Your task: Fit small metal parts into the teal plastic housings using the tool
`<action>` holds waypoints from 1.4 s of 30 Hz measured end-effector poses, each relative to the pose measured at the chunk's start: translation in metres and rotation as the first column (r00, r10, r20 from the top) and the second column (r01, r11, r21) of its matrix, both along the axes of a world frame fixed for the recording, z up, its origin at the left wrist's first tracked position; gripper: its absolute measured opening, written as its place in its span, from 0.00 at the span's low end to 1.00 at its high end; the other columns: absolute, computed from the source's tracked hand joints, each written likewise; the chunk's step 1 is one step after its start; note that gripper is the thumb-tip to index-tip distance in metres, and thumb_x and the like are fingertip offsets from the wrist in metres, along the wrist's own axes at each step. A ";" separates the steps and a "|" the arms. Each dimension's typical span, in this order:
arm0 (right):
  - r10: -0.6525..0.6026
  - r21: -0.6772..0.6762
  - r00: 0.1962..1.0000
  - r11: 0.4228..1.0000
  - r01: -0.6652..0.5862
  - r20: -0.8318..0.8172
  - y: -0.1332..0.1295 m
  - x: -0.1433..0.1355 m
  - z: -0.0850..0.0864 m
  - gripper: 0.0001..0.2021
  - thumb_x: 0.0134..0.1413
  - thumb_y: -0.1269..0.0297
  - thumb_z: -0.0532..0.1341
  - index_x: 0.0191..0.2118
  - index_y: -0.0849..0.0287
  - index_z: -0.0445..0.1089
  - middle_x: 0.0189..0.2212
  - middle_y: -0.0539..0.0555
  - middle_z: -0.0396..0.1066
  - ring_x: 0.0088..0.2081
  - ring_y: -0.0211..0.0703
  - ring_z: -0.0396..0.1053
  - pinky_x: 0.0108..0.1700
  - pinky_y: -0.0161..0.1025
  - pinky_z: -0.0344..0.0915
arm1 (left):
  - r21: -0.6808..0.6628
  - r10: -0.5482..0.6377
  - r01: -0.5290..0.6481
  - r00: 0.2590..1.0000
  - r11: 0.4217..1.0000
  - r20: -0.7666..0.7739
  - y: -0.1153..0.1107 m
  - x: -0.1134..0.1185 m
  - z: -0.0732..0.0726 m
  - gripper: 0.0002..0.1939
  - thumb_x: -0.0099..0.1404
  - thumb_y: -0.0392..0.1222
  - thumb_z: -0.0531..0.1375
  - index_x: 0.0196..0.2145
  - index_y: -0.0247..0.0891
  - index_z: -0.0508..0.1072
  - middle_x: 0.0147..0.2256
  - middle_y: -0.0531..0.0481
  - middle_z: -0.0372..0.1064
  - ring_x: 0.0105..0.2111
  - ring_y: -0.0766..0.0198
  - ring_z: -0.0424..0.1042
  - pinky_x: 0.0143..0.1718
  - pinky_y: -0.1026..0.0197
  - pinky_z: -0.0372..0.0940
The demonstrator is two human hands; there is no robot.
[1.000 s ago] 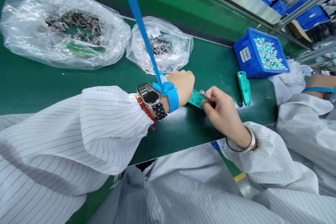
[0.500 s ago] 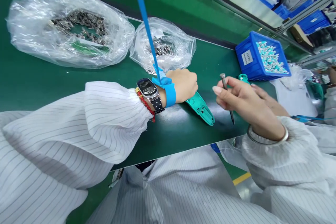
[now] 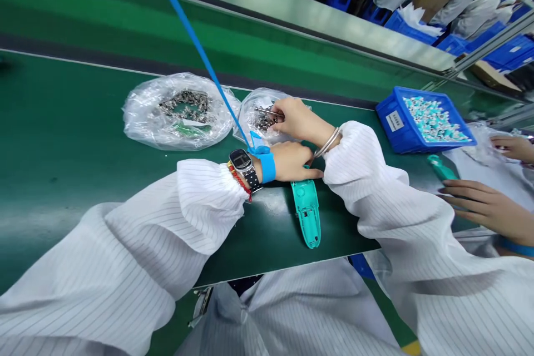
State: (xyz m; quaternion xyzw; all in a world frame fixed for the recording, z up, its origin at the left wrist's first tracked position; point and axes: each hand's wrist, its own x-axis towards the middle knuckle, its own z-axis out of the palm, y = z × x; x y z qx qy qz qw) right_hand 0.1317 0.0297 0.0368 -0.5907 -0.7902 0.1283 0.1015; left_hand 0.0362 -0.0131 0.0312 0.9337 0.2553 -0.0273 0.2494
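Note:
My left hand (image 3: 290, 162), with a blue wrist strap and a watch, has its fingers on the upper end of a teal plastic shell (image 3: 307, 214) lying open on the green table. My right hand (image 3: 297, 118) reaches across above it into the smaller clear bag (image 3: 250, 104) of small metal parts (image 3: 262, 119). A thin metal tool (image 3: 269, 112) is in its grip. Its fingertips are among the parts; whether they pinch one is too small to tell.
A larger clear bag (image 3: 142, 117) of metal parts lies at the left. A blue bin (image 3: 396, 132) of teal-and-white pieces stands at the right. Beside it a co-worker's hand (image 3: 492, 206) touches another teal piece (image 3: 441, 168). A blue cord (image 3: 196, 41) rises from my left wrist.
My right hand has moved left with the tool, over my left hand and into the smaller bag. The teal shell now points more toward me. The camera view has shifted.

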 end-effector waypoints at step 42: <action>-0.393 -0.609 0.719 0.791 -0.053 -0.573 -0.171 0.066 0.015 0.11 0.46 0.57 0.69 0.28 0.59 0.73 0.28 0.51 0.75 0.31 0.39 0.71 0.36 0.37 0.67 | 0.019 -0.016 0.013 0.986 1.000 0.169 0.008 0.004 -0.011 0.19 0.63 0.51 0.57 0.22 0.33 0.71 0.18 0.53 0.62 0.19 0.70 0.56 0.25 0.63 0.46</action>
